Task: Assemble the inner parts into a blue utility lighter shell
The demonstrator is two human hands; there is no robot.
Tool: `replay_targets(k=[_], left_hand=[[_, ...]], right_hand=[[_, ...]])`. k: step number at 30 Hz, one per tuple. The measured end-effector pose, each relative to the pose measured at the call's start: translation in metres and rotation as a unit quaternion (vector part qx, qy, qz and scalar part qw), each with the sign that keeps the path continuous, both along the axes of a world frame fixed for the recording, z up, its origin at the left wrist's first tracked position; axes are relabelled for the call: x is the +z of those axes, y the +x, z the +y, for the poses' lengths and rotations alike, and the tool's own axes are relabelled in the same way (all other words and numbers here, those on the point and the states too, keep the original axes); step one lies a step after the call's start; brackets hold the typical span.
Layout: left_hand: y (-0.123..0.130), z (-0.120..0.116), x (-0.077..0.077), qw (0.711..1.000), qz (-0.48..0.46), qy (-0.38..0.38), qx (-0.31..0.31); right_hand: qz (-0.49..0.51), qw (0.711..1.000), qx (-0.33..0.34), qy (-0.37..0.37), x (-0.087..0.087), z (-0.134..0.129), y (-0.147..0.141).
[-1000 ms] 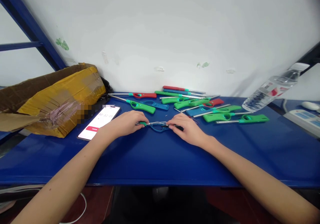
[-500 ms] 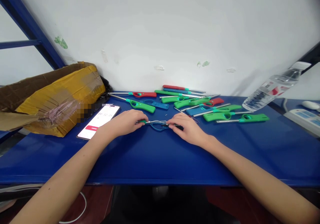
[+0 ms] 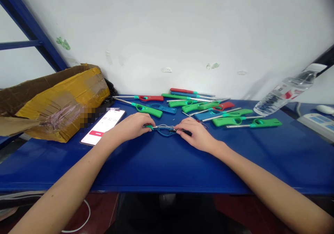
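Note:
My left hand (image 3: 134,125) is closed, pinching the green collar (image 3: 149,127) of a long-nosed lighter whose metal nozzle is mostly hidden by the fingers. Thin pale wires (image 3: 165,126) run from that collar to my right hand (image 3: 194,132). Closed too, the right hand grips a small black lighter part (image 3: 186,132) between thumb and fingers. Under the wires lies an open blue lighter casing (image 3: 163,133), its right end hidden by the right hand. Behind the hands are a green lighter (image 3: 148,110) and a blue casing half (image 3: 165,108).
More green, red and blue lighters (image 3: 200,105) lie along the wall. At left, a phone (image 3: 104,126) showing a timer lies beside a taped cardboard box (image 3: 60,105). A water bottle (image 3: 284,91) and a white power strip (image 3: 317,124) are at right on the blue table (image 3: 167,168).
Both hands keep nearly the same pose and grip. The view has shifted very slightly, and the phone's timer has advanced.

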State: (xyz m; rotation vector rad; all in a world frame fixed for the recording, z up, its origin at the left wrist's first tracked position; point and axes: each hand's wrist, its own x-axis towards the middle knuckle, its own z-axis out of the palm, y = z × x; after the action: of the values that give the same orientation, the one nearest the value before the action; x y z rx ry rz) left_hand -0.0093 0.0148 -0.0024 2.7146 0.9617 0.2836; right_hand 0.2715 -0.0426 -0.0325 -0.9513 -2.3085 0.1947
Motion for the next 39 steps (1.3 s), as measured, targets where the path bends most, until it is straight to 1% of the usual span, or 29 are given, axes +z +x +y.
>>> replay_targets(k=[7, 15, 21, 31, 36, 39], left_hand=[[-0.0021, 0.0008, 0.002, 1.0, -0.002, -0.002, -0.017], [-0.0029, 0.0013, 0.0024, 1.0, -0.001, -0.017, -0.014], [-0.0036, 0.0036, 0.0002, 1.0, 0.003, -0.021, -0.014], [0.0004, 0.001, -0.0005, 1.0, -0.012, -0.021, -0.012], [-0.0005, 0.0013, -0.0016, 0.999, -0.014, -0.016, -0.027], [0.0004, 0.0001, -0.0005, 0.999, -0.01, -0.02, -0.025]], right_hand=[[0.003, 1.0, -0.001, -0.001, -0.0004, 0.0002, 0.0007], [0.003, 1.0, 0.001, -0.003, 0.001, -0.0001, 0.0], [0.005, 1.0, 0.003, -0.001, -0.0006, 0.0004, 0.0009], [0.013, 1.0, 0.001, -0.008, -0.0044, 0.0016, 0.0025], [0.015, 1.0, 0.0, -0.021, -0.0046, 0.0016, 0.0026], [0.018, 1.0, -0.002, -0.025, -0.0048, 0.0017, 0.0029]])
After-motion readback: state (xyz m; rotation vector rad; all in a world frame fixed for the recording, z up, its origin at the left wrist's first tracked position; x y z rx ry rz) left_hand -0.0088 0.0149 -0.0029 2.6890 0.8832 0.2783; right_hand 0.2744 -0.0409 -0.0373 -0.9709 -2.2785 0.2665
